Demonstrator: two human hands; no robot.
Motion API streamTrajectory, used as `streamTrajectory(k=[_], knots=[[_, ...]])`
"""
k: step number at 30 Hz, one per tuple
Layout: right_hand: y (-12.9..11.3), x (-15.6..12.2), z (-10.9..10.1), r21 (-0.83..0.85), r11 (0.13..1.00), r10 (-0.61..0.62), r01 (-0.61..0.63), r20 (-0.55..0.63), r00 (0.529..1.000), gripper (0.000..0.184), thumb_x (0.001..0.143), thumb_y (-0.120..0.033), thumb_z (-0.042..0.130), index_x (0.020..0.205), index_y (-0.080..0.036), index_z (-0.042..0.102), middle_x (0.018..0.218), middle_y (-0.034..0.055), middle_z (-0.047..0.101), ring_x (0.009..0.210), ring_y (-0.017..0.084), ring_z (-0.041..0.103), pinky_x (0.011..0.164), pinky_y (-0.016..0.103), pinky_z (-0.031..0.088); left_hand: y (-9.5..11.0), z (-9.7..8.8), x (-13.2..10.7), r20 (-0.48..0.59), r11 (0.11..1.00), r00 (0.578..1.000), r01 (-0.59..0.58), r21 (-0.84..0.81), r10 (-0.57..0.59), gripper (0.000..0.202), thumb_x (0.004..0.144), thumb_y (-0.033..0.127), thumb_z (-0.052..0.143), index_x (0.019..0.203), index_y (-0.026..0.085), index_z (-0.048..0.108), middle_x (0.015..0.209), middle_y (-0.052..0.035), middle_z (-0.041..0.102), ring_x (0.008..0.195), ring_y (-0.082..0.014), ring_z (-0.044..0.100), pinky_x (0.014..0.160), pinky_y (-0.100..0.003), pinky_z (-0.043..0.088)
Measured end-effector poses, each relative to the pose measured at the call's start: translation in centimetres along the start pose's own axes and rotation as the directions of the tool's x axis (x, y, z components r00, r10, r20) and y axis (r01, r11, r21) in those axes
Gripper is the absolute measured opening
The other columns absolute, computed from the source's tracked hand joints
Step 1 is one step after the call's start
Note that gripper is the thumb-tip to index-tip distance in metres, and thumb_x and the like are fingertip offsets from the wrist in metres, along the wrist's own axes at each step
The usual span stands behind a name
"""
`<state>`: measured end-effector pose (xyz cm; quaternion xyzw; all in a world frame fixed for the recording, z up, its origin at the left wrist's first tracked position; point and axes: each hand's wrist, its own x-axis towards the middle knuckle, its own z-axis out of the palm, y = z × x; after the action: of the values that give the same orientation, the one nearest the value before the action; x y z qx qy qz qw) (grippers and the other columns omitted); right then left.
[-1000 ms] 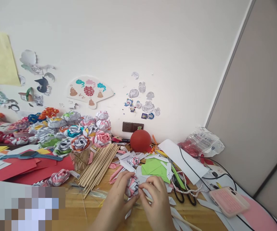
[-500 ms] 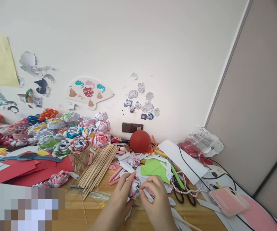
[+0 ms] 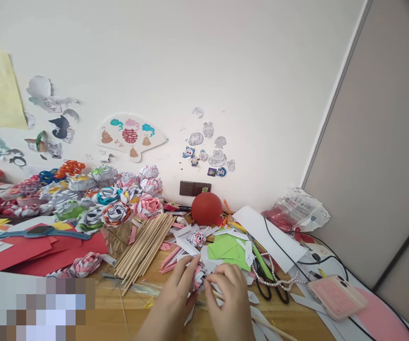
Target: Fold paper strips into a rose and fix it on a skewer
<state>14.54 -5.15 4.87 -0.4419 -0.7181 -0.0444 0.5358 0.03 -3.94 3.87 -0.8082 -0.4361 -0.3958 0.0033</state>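
Pink-and-white paper flower [image 3: 199,274] sits low over the wooden table [image 3: 126,317], pinched between both hands. Left hand [image 3: 176,289] cups its left side, fingers closed on it; right hand [image 3: 227,289] grips its right edge. Wooden sticks [image 3: 143,246] lie near left; scissors [image 3: 263,279] right.

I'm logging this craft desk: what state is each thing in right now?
paper flower: pinched between left hand and right hand
wooden sticks: loose, lying in a fanned heap
scissors: lying flat, untouched
phone: lying back up, in pink case
watch: strap open, lying flat on red paper
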Motion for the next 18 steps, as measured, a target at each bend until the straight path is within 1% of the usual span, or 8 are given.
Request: streamTrajectory(k=[2,4,6,8,12,15,18], knots=[[0.22,0.06,0.13,0.113,0.987,0.108,-0.117,0.081,0.991,0.015,0.077,-0.01,0.051,0.069,-0.019,0.059,0.07,0.0024,0.055,0.069,0.017,0.052,0.062,0.027,0.039,-0.07,-0.04,0.01,-0.003,1.0,1.0,0.016,-0.004,-0.016,0.068,0.068,-0.004,0.042,0.13,0.023,0.038,0.12,-0.0126,0.055,0.112,-0.022,0.054,0.088,-0.031,0.05],[0.51,0.17,0.24,0.202,0.949,0.212,-0.243,0.165,0.963,0.014,0.075,-0.011,0.054,0.067,-0.019,0.062,0.071,0.0023,0.056,0.07,0.017,0.054,0.061,0.024,0.041,-0.2,0.03,0.0,-0.01,1.0,1.0,0.016,-0.005,-0.016,0.067,0.07,-0.003,0.042,0.131,0.023,0.037,0.12,-0.013,0.055,0.112,-0.0222,0.055,0.087,-0.032,0.05],[0.73,0.3,0.27,0.247,0.911,0.28,-0.33,0.217,0.935,0.011,0.073,-0.013,0.058,0.067,-0.019,0.065,0.071,0.0023,0.057,0.071,0.017,0.056,0.061,0.023,0.041,-0.36,0.15,-0.04,-0.019,1.0,1.0,0.008,0.0,-0.008,0.066,0.071,-0.002,0.042,0.131,0.023,0.036,0.12,-0.0132,0.054,0.112,-0.0225,0.054,0.088,-0.033,0.05],[0.78,0.43,0.2,0.28,0.885,0.312,-0.372,0.235,0.92,0.011,0.073,-0.016,0.058,0.067,-0.019,0.066,0.071,0.0023,0.057,0.072,0.017,0.056,0.062,0.023,0.042,-0.48,0.24,-0.1,-0.026,1.0,1.0,-0.005,0.006,0.006,0.065,0.072,-0.001,0.043,0.132,0.023,0.035,0.121,-0.0133,0.054,0.114,-0.023,0.053,0.089,-0.033,0.049],[0.57,0.65,-0.05,0.334,0.838,0.341,-0.431,0.296,0.892,0.018,0.078,-0.023,0.054,0.065,-0.018,0.065,0.07,0.0021,0.055,0.068,0.016,0.054,0.062,0.023,0.041,-0.49,0.16,-0.18,-0.03,1.0,0.999,-0.021,0.019,0.021,0.065,0.074,0.0,0.043,0.133,0.023,0.034,0.122,-0.0138,0.053,0.115,-0.0228,0.052,0.089,-0.033,0.049],[0.43,0.81,-0.16,0.314,0.82,0.375,-0.479,0.338,0.863,0.017,0.076,-0.024,0.056,0.064,-0.017,0.065,0.067,0.0017,0.053,0.064,0.015,0.051,0.059,0.023,0.039,-0.37,0.05,-0.14,-0.02,0.999,0.999,-0.037,0.027,0.038,0.064,0.073,-0.002,0.042,0.132,0.022,0.034,0.119,-0.0142,0.054,0.111,-0.0221,0.055,0.087,-0.032,0.05],[0.35,0.95,-0.21,0.309,0.799,0.404,-0.516,0.359,0.841,0.015,0.074,-0.022,0.057,0.063,-0.017,0.065,0.067,0.0015,0.053,0.062,0.015,0.05,0.058,0.023,0.039,-0.38,0.08,-0.05,-0.023,0.998,0.998,-0.05,0.043,0.051,0.064,0.073,-0.002,0.042,0.133,0.021,0.034,0.118,-0.0145,0.054,0.111,-0.0223,0.055,0.087,-0.032,0.05]])
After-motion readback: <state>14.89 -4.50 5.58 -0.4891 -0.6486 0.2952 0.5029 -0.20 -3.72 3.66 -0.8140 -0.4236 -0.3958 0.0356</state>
